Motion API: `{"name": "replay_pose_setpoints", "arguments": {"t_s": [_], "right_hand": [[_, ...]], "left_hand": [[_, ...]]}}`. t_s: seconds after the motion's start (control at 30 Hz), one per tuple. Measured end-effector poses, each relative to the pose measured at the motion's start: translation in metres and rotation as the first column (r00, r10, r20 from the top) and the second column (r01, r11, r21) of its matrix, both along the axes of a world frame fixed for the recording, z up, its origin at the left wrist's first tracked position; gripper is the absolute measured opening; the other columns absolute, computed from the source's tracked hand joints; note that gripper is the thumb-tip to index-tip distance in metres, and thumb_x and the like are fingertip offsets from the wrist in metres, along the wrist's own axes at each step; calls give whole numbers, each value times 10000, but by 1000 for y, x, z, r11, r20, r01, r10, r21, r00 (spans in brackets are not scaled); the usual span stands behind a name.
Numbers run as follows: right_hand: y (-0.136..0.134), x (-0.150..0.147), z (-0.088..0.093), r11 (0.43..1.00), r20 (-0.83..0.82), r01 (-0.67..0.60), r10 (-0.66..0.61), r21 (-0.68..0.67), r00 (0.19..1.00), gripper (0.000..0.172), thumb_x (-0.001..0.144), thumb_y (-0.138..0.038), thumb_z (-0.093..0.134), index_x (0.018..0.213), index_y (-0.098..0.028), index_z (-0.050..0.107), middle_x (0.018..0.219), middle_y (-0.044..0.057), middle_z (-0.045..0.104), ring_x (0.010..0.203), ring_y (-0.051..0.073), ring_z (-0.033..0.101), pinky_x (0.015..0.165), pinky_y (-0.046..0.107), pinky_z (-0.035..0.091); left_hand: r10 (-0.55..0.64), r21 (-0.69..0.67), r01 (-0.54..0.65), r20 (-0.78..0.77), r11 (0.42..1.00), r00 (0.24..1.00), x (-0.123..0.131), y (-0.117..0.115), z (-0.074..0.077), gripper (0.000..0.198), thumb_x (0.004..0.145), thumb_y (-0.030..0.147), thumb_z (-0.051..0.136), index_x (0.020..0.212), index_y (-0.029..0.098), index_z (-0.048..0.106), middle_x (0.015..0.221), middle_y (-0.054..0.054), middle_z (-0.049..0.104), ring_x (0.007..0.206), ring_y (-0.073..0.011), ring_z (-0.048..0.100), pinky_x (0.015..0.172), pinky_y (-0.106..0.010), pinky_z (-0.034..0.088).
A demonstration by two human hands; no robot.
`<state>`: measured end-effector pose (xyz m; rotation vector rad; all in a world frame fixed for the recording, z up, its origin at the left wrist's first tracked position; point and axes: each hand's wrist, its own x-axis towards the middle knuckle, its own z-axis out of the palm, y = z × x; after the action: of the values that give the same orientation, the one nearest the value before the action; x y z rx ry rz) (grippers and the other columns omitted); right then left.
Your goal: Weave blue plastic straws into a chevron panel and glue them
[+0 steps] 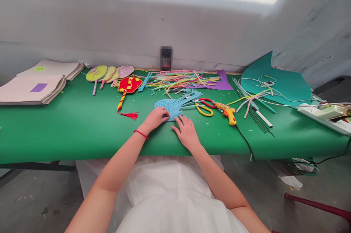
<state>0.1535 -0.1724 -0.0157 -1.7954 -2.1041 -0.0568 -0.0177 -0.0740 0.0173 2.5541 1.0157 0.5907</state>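
On the green table top lies a light blue round fan face made of pipe cleaners (170, 104), with long loose ends fanning out to its upper right. My left hand (157, 117), a red cord at its wrist, has thumb and fingers curled together on the piece's lower left edge. My right hand (187, 130) rests at its lower right, fingers stretched and a little apart, the tips touching or very near the blue stems. Yellow-and-red-handled scissors (205, 108) lie just right of the piece, their blades partly under blue stems. Beside them is a yellow hot glue gun (227, 112).
A pile of coloured pipe cleaners (186, 79) lies behind, by a purple sheet (223, 81). Left are a red fan (129, 85) with a tassel, several pastel fans (95, 73) and stacked beige sheets (30, 88). Right are a teal sheet (276, 83), cables and a power strip (315, 112).
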Motion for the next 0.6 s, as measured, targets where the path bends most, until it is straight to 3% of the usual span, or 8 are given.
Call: {"name": "replay_pose_setpoints", "arguments": {"t_s": [0.2,0.37,0.6], "right_hand": [[0,0,0,1000,-51,21,-20,15,999,504,945,-432,380,1328,-121,484,1370,149,483,1295,270,398,1082,454,295],[-1,0,1,999,-58,40,-38,29,998,537,949,-432,366,1388,-127,413,1482,133,337,1365,274,296,1075,435,307],[2,1,-3,999,-69,43,-44,-21,997,565,942,-473,360,1405,-151,387,1453,92,398,1355,272,318,1095,453,265]], "left_hand": [[3,-10,-3,-8,1000,1000,0,0,0,124,837,164,529,836,181,652,888,-48,619,879,-192,565,787,-307,448],[2,-13,-2,-3,1000,1000,0,-1,2,118,830,158,538,828,182,653,880,-46,619,870,-189,563,785,-305,447],[7,-16,-7,5,1000,1000,0,-1,1,117,829,164,541,833,183,656,886,-45,621,878,-192,564,787,-307,446]]}}
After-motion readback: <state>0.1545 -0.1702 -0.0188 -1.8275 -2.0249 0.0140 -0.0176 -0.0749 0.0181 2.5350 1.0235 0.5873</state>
